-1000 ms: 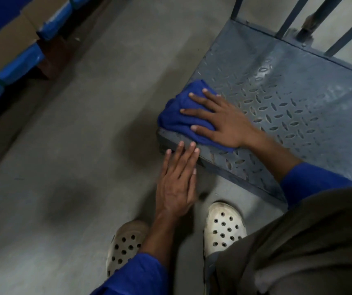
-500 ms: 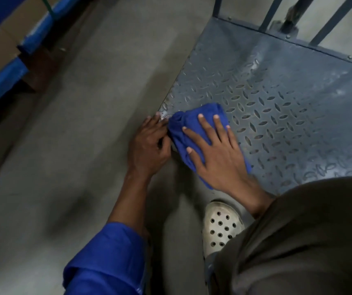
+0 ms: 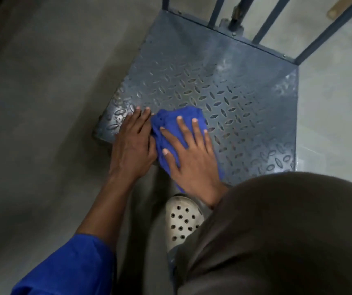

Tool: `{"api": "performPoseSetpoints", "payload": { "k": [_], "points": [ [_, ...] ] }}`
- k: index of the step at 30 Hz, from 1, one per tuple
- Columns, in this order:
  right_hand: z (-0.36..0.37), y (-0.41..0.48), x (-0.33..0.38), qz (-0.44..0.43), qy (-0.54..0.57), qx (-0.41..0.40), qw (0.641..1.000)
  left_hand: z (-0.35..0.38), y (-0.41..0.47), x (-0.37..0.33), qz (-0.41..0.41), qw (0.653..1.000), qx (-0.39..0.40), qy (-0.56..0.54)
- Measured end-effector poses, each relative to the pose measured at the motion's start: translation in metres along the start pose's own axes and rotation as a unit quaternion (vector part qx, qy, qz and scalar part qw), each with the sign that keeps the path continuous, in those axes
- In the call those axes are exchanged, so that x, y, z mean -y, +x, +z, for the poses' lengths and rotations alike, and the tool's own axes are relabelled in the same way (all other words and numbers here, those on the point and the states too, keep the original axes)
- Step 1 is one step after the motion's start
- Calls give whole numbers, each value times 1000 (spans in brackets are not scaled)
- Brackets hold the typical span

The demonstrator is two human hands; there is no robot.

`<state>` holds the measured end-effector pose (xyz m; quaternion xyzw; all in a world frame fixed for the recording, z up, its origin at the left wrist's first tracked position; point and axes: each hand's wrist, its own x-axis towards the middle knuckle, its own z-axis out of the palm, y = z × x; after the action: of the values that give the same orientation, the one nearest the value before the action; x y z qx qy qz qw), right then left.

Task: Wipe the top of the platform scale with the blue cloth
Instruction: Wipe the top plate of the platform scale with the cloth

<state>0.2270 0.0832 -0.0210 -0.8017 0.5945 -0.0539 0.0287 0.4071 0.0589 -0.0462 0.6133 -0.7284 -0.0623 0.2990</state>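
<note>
The platform scale (image 3: 224, 81) is a grey-blue metal plate with a raised diamond tread, lying low on the floor. A crumpled blue cloth (image 3: 176, 122) sits near its front left corner. My right hand (image 3: 190, 156) presses flat on the cloth with fingers spread and straight. My left hand (image 3: 132, 143) lies flat on the plate's front left corner, fingers straight, its side touching the cloth. Pale dusty smears show toward the plate's far right part.
Dark blue upright bars (image 3: 277, 15) rise from the scale's far edge. Grey concrete floor (image 3: 43, 124) surrounds the scale on the left and right. My white perforated clog (image 3: 181, 220) stands just in front of the scale, beside my brown trouser knee (image 3: 288, 231).
My right hand has slid the cloth rightward from the left edge onto the plate. My left hand moved from the scale's front side up onto its corner. The camera view shifted left and closer.
</note>
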Motion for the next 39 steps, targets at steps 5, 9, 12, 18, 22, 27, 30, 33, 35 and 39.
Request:
{"api": "performPoseSetpoints", "payload": {
  "k": [5,9,12,18,22,27,30,33,35,39],
  "points": [
    [-3,-23,-20,23,13,-19,999,5,3,-15,-34,999,-9,40],
    [-7,-60,-78,127,1,-51,991,14,9,-35,-79,993,23,89],
    [-9,-72,-92,211,0,-70,975,18,9,-46,-94,988,55,107],
    [1,-60,-46,158,1,-68,985,30,12,-77,-100,982,102,120],
    [-4,-96,-103,268,-13,-103,958,38,22,-93,-81,978,148,125],
    [-10,-94,-105,361,18,-69,930,59,24,-125,-18,976,169,133],
    [-1,-83,-73,244,14,-42,969,66,22,-133,10,976,173,135],
    [-6,-87,-104,270,11,-51,962,65,19,-125,22,976,176,126],
    [-11,-100,-127,331,13,-65,941,64,17,-123,22,976,178,124],
    [-11,-113,-139,354,18,-69,933,70,19,-127,21,972,184,144]
  ]
}}
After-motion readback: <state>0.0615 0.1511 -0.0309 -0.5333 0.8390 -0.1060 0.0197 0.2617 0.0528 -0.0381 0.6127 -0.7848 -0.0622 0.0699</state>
